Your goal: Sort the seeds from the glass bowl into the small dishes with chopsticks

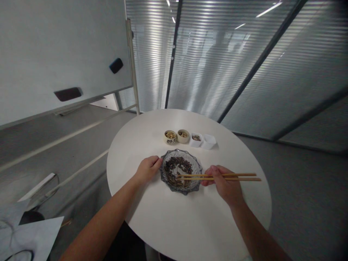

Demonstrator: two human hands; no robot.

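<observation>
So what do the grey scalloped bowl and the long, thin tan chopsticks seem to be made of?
Grey, round, scalloped bowl: probably glossy glass, judging by its translucent, ridged wall; clear plastic is possible. Long, thin tan chopsticks: likely wood or bamboo, from their yellowish-brown colour; finish hard to tell.

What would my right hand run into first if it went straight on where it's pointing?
Most likely the right side of the glass bowl: your right hand points leftward at it, chopsticks reaching inside. Whether your fingertips touch the rim is hard to tell.
</observation>
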